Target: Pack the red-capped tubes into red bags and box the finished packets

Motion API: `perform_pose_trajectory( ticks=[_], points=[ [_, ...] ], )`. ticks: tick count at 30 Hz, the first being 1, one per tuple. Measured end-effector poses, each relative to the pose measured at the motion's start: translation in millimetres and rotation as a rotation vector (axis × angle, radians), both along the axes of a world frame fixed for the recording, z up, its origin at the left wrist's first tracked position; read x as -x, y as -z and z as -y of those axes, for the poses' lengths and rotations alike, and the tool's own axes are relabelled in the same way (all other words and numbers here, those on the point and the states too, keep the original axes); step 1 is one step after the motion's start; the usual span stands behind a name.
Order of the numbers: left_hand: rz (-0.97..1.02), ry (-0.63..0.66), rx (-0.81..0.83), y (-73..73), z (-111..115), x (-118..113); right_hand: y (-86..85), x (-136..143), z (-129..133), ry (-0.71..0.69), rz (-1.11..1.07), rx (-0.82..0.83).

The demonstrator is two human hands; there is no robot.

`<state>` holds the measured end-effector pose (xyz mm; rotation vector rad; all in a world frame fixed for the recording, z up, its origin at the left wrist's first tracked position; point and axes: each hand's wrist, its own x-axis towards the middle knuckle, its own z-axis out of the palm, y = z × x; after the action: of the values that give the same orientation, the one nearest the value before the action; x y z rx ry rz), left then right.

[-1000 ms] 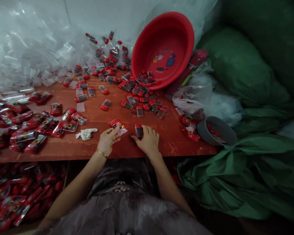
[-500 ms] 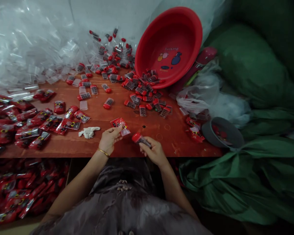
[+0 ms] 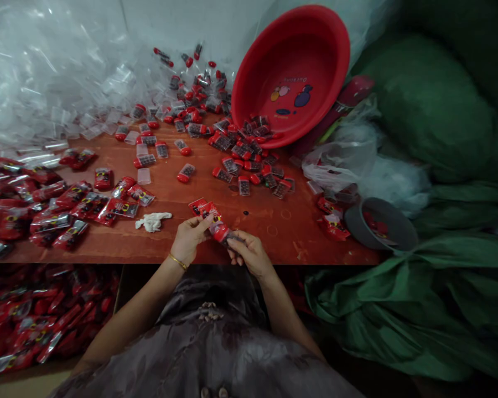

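My left hand, with a gold bangle at the wrist, pinches a red printed plastic sleeve over the table's front part. My right hand grips a small clear container with a red rounded cap and dark contents. The capped end meets the lower end of the sleeve; how far it sits inside I cannot tell. Left of my hands lies a crumpled white cloth or tissue. Many similar red-capped containers lie loose beyond my hands.
A red basin leans on its side at the back. Red-wrapped packs pile up at the left, and more fill a box below. Clear plastic pieces heap behind. On the right stand a grey bowl and green sacks.
My right hand has moved left, bringing the container's red cap up against the sleeve in my left hand. The whole view has shifted slightly.
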<state>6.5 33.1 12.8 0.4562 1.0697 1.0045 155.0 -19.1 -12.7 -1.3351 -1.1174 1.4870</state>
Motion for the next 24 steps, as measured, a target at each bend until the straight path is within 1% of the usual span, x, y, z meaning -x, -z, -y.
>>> perform_pose_trajectory(
  ticks=[3,6,9,12,15,17,18,21,24],
  points=[
    [0.038,0.015,-0.058,1.0,2.8,-3.7,2.3,1.9,-0.9,0.018,-0.007,-0.05],
    [0.036,0.01,-0.106,5.3,5.8,-6.9,1.7,6.5,-1.8,0.037,0.031,-0.099],
    [0.032,0.023,-0.123,9.9,8.5,-8.3,2.4,14.1,-3.3,0.123,0.072,-0.166],
    [0.022,0.011,-0.148,10.8,10.1,-8.6,5.5,21.2,-4.1,0.203,0.114,-0.221],
    [0.057,0.02,-0.126,8.4,10.3,-9.1,7.4,25.3,-4.7,0.172,0.134,-0.246],
    [0.072,0.05,-0.134,6.9,9.9,-9.7,6.7,27.3,-5.5,0.145,0.137,-0.246],
    [0.069,0.071,-0.149,6.3,9.6,-9.9,6.1,28.4,-6.0,0.153,0.133,-0.242],
    [0.045,0.132,-0.204,5.2,7.8,-9.3,4.7,31.6,-6.8,0.232,0.047,-0.215],
    [0.039,0.152,-0.224,5.3,5.4,-7.1,4.7,30.9,-5.2,0.23,-0.107,-0.167]
  ],
)
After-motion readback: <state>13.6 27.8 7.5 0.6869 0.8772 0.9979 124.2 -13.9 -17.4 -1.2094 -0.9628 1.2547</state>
